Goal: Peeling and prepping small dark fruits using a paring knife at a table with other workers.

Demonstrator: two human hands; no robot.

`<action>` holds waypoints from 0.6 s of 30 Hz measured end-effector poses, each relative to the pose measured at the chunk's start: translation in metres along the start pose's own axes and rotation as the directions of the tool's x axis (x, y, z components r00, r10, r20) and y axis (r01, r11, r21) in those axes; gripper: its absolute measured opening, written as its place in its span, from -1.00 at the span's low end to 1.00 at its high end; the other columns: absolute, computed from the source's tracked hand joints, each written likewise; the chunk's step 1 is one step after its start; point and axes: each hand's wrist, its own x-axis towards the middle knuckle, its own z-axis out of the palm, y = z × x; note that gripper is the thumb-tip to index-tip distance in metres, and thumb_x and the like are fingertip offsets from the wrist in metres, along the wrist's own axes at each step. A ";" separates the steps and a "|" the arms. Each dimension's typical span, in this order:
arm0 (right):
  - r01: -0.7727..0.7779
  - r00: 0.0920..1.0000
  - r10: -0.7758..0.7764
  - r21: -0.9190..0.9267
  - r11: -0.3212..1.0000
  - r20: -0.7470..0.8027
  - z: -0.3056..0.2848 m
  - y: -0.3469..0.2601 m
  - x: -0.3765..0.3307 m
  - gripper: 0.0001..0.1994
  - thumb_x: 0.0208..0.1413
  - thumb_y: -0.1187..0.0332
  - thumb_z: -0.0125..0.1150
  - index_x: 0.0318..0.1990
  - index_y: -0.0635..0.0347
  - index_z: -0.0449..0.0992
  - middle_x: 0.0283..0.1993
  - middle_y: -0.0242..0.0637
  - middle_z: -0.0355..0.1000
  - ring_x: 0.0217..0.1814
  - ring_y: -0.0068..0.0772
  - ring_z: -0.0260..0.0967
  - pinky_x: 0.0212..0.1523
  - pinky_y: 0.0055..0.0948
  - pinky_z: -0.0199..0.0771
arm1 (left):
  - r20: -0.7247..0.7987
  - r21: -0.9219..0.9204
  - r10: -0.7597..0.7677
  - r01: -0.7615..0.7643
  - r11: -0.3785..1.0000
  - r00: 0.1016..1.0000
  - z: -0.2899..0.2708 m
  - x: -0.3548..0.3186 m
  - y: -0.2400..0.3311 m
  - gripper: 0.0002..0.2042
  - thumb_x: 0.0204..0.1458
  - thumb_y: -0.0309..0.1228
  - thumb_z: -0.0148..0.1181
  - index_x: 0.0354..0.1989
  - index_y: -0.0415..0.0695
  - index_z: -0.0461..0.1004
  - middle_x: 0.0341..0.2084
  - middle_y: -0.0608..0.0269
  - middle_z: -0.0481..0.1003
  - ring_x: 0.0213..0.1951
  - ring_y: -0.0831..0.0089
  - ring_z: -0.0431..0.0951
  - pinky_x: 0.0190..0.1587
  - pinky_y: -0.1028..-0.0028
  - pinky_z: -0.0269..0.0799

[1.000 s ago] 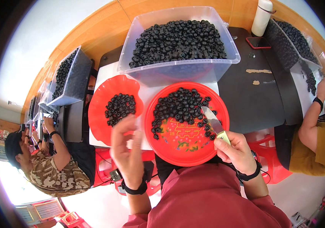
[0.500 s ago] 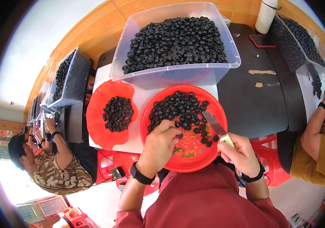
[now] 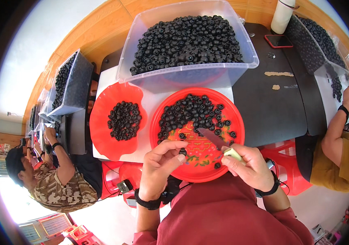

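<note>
My left hand (image 3: 157,166) pinches one small black ring-like part (image 3: 183,152), round with a hole through it, between thumb and fingertips over the near left of a round red tray (image 3: 238,118). In my right hand (image 3: 248,163) is a knife (image 3: 213,138) with a pale green handle, its blade pointing left and away, over the tray's patterned floor. More of these black parts (image 3: 189,111) lie heaped at the tray's far side, a few loose at the right. Left of it, a wavy-edged red dish (image 3: 99,128) holds another pile (image 3: 124,120).
Behind the tray stands a large clear bin (image 3: 189,70) full of black parts. A dark table (image 3: 270,106) extends right, carrying a phone (image 3: 278,41) and a white bottle (image 3: 284,17). People work at bins on both sides; red stools (image 3: 291,175) stand below.
My left hand has drawn back from the heap and turned, now showing a black part in its fingertips. The knife blade has swung left and lower, and loose parts on the right have shifted.
</note>
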 end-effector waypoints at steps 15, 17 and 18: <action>0.332 0.903 -0.420 -0.477 0.814 -0.089 0.048 -0.002 0.002 -0.70 0.05 0.23 0.38 -0.24 0.29 0.50 -0.40 -0.18 0.49 -0.46 -0.20 0.48 -0.48 -0.34 0.45 | 0.211 -0.787 -0.091 0.224 0.574 0.973 -0.009 0.008 -0.040 -0.85 0.18 -0.48 0.16 -0.10 -0.16 0.44 -0.24 0.24 0.46 -0.17 0.45 0.48 -0.02 0.46 0.46; 0.397 0.856 -0.514 -0.577 0.714 -0.048 0.051 -0.004 0.004 -0.69 0.00 0.23 0.41 -0.23 0.25 0.50 -0.41 -0.20 0.48 -0.46 -0.20 0.48 -0.48 -0.33 0.45 | 0.270 -0.807 -0.046 0.252 0.534 0.962 -0.009 0.009 -0.044 -0.86 0.19 -0.47 0.15 -0.10 -0.15 0.44 -0.25 0.25 0.45 -0.15 0.45 0.47 -0.02 0.45 0.45; 0.393 0.850 -0.524 -0.596 0.700 -0.055 0.052 -0.004 0.004 -0.67 -0.03 0.23 0.43 -0.22 0.23 0.50 -0.43 -0.23 0.47 -0.46 -0.22 0.46 -0.47 -0.33 0.44 | 0.257 -0.800 -0.055 0.245 0.548 0.965 -0.008 0.009 -0.044 -0.87 0.19 -0.47 0.15 -0.11 -0.13 0.43 -0.25 0.25 0.43 -0.16 0.46 0.46 -0.02 0.45 0.44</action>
